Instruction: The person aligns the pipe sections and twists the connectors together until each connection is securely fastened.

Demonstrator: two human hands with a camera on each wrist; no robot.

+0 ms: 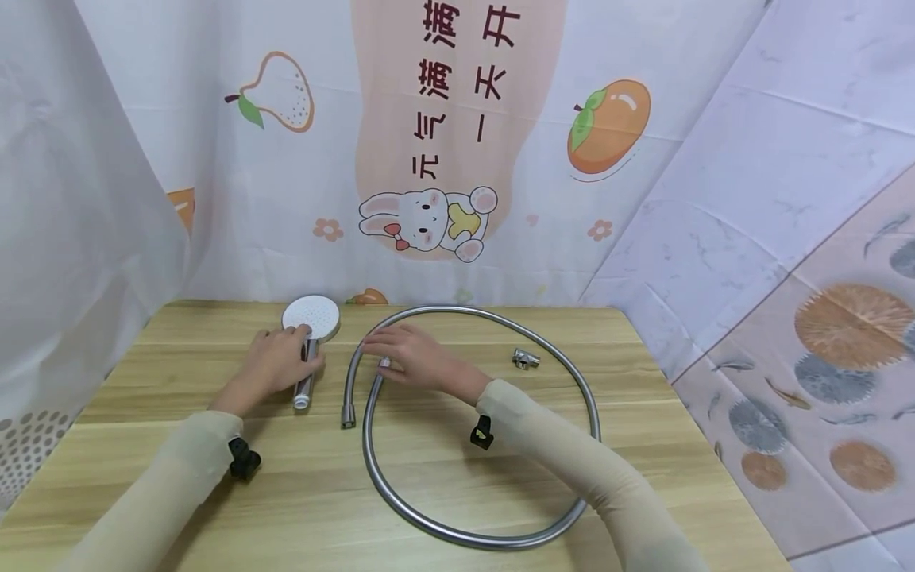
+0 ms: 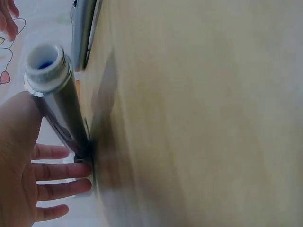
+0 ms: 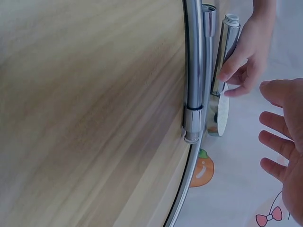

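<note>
A handheld shower head (image 1: 311, 316) with a white round face and chrome handle lies at the left of the table. My left hand (image 1: 275, 361) is over its handle, thumb to one side; in the left wrist view the fingers (image 2: 61, 171) look straight and spread beside the handle (image 2: 66, 111). A grey metal shower hose (image 1: 493, 542) forms a large loop. My right hand (image 1: 415, 356) hovers over one end of it, and the right wrist view shows its fingers (image 3: 274, 142) extended, apart from the hose's end fitting (image 3: 193, 120).
A small chrome angled fitting (image 1: 525, 359) lies inside the loop at the right. The hose's other end, a chrome nut (image 1: 348, 416), points toward the front between the hands. A printed curtain (image 1: 286, 199) hangs along the back edge of the wooden table (image 1: 322, 508).
</note>
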